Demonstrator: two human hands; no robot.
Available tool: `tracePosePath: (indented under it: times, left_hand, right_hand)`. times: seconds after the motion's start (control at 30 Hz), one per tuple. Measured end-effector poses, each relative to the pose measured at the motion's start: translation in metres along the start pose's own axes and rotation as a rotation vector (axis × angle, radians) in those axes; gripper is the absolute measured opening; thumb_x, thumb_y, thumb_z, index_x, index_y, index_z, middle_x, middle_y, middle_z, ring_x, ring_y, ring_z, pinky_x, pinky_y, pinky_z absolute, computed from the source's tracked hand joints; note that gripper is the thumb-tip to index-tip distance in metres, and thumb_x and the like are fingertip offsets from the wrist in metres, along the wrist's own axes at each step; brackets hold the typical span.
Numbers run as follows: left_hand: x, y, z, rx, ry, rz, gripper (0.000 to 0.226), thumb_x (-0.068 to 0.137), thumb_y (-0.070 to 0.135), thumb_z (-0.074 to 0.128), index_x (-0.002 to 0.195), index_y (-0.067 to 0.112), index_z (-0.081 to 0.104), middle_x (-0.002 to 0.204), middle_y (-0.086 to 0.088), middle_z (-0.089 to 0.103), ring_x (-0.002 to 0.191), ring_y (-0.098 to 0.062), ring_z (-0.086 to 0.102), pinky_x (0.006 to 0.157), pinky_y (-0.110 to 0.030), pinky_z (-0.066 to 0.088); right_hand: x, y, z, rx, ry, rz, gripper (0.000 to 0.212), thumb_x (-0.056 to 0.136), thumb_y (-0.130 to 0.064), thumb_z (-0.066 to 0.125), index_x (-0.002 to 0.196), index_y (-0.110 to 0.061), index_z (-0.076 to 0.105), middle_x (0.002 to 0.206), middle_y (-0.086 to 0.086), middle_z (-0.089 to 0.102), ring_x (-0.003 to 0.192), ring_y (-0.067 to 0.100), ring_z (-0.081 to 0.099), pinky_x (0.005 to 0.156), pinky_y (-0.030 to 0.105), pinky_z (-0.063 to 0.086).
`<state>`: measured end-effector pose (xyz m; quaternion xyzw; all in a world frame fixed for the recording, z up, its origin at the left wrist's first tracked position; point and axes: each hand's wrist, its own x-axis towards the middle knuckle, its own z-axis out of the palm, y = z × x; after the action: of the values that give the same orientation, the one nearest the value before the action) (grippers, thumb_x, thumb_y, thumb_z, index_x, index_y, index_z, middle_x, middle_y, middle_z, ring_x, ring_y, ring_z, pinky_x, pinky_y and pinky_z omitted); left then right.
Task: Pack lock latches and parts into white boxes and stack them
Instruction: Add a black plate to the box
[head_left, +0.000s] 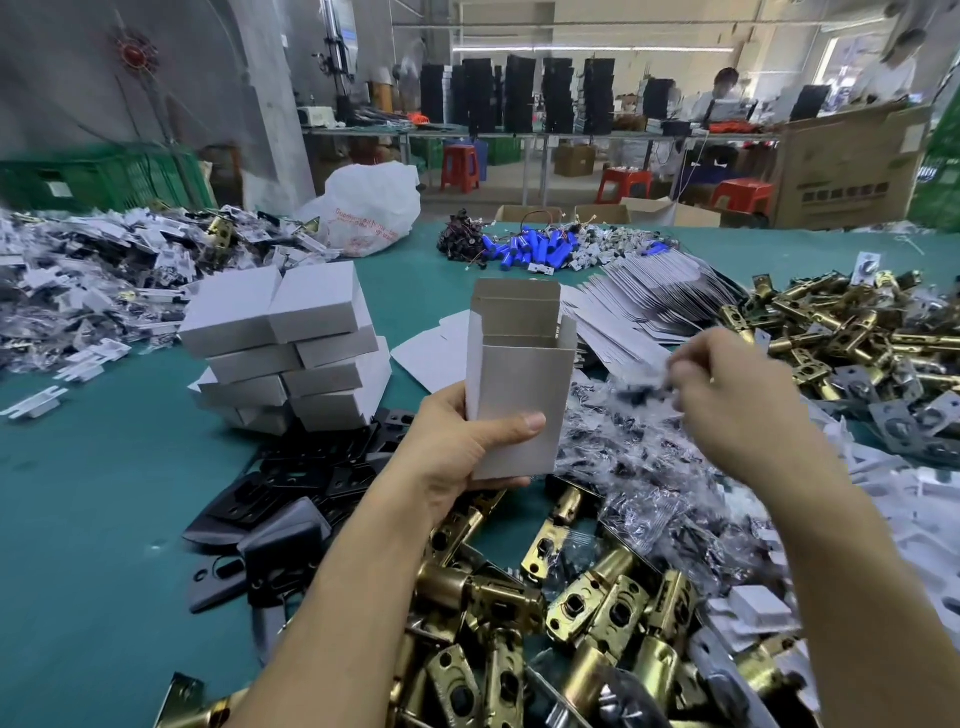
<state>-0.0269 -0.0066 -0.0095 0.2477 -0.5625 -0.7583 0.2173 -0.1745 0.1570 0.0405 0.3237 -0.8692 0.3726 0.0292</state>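
Observation:
My left hand (457, 452) grips an open white box (519, 384) upright, thumb across its front, top flaps standing up. My right hand (737, 395) hovers to the right of the box and pinches a small clear plastic bag of dark parts (649, 387), which is blurred. Under both hands lies a heap of brass lock latches (587, 613). Small clear bags of screws (639, 467) are spread beneath my right hand. A stack of closed white boxes (291, 348) stands to the left of the held box.
Black plates (291, 499) lie left of my forearm on the green table (104, 493). Flat unfolded boxes (639, 306) fan out behind, more brass latches (852, 332) at right, white plastic parts (78, 291) at left, blue batteries (530, 249) at back.

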Motion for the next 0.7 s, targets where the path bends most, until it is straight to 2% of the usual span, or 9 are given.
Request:
tracePosePath:
  times: [0.03, 0.1, 0.2, 0.23, 0.3, 0.33, 0.4, 0.53, 0.7]
  left_hand:
    - [0.0, 0.0, 0.0, 0.016, -0.017, -0.01, 0.064, 0.043, 0.02, 0.092, 0.103, 0.015, 0.07, 0.092, -0.003, 0.078, 0.084, -0.03, 0.076, 0.056, -0.039, 0.06]
    - [-0.001, -0.001, 0.0, 0.056, -0.073, -0.044, 0.066, 0.044, 0.019, 0.093, 0.106, 0.014, 0.07, 0.097, -0.005, 0.078, 0.087, -0.031, 0.076, 0.057, -0.04, 0.06]
    - [-0.003, -0.002, 0.0, 0.141, -0.193, -0.095, 0.056, 0.053, 0.016, 0.092, 0.105, 0.014, 0.072, 0.104, -0.011, 0.077, 0.092, -0.034, 0.075, 0.058, -0.039, 0.061]
    - [-0.004, -0.002, 0.0, 0.169, -0.228, -0.1, 0.052, 0.055, 0.015, 0.092, 0.103, 0.015, 0.073, 0.105, -0.012, 0.077, 0.093, -0.033, 0.075, 0.058, -0.039, 0.061]
    - [-0.005, -0.002, 0.001, 0.215, -0.272, -0.097, 0.047, 0.057, 0.013, 0.094, 0.1, 0.017, 0.075, 0.105, -0.012, 0.076, 0.092, -0.031, 0.075, 0.06, -0.037, 0.061]
    - [-0.006, -0.002, 0.002, 0.237, -0.286, -0.092, 0.046, 0.059, 0.012, 0.093, 0.101, 0.016, 0.075, 0.105, -0.012, 0.076, 0.092, -0.029, 0.074, 0.062, -0.036, 0.061]
    - [-0.008, -0.001, 0.003, 0.27, -0.308, -0.08, 0.043, 0.062, 0.013, 0.087, 0.103, 0.015, 0.074, 0.102, -0.01, 0.077, 0.09, -0.024, 0.074, 0.065, -0.034, 0.061]
    - [-0.009, 0.001, 0.003, 0.22, -0.321, -0.083, 0.046, 0.065, 0.011, 0.085, 0.109, 0.011, 0.072, 0.103, -0.014, 0.075, 0.088, -0.03, 0.074, 0.06, -0.037, 0.061]
    - [-0.01, 0.002, 0.003, 0.155, -0.311, -0.039, 0.043, 0.066, 0.007, 0.085, 0.107, 0.011, 0.072, 0.103, -0.015, 0.075, 0.089, -0.033, 0.074, 0.063, -0.045, 0.062]
  right_hand:
    - [-0.002, -0.006, -0.006, 0.144, 0.04, -0.013, 0.014, 0.102, -0.014, 0.046, 0.092, -0.018, 0.055, 0.09, 0.007, 0.066, 0.069, 0.022, 0.068, 0.065, 0.047, 0.058]
    - [-0.007, -0.019, -0.015, 0.367, 0.091, -0.066, 0.015, 0.102, -0.011, 0.047, 0.091, -0.02, 0.053, 0.089, 0.005, 0.066, 0.06, 0.017, 0.071, 0.053, 0.037, 0.057]
    - [-0.013, -0.031, -0.015, 0.451, 0.174, -0.207, 0.02, 0.1, -0.009, 0.051, 0.087, -0.025, 0.054, 0.082, 0.001, 0.068, 0.057, 0.012, 0.068, 0.051, 0.024, 0.053]
    - [-0.015, -0.034, -0.012, 0.435, 0.209, -0.256, 0.022, 0.099, -0.009, 0.053, 0.087, -0.027, 0.055, 0.08, -0.001, 0.068, 0.06, 0.01, 0.066, 0.053, 0.024, 0.053]
    - [-0.015, -0.035, -0.006, 0.313, 0.276, -0.371, 0.015, 0.099, -0.011, 0.056, 0.092, -0.023, 0.061, 0.079, -0.004, 0.067, 0.068, 0.013, 0.066, 0.061, 0.037, 0.055]
    - [-0.015, -0.034, -0.003, 0.238, 0.302, -0.424, 0.011, 0.098, -0.011, 0.057, 0.097, -0.019, 0.063, 0.077, -0.002, 0.067, 0.068, 0.017, 0.065, 0.062, 0.044, 0.054]
    - [-0.014, -0.031, 0.0, 0.141, 0.319, -0.493, 0.01, 0.098, -0.011, 0.058, 0.103, -0.014, 0.066, 0.074, 0.002, 0.068, 0.064, 0.02, 0.064, 0.057, 0.045, 0.053]
    - [-0.018, -0.035, 0.005, 0.108, 0.186, -0.571, 0.01, 0.094, -0.012, 0.065, 0.101, -0.016, 0.069, 0.079, -0.001, 0.071, 0.07, 0.019, 0.066, 0.065, 0.043, 0.054]
    - [-0.023, -0.042, 0.008, 0.104, 0.062, -0.525, 0.009, 0.092, -0.027, 0.066, 0.094, -0.019, 0.065, 0.08, -0.005, 0.068, 0.08, 0.021, 0.063, 0.072, 0.044, 0.051]
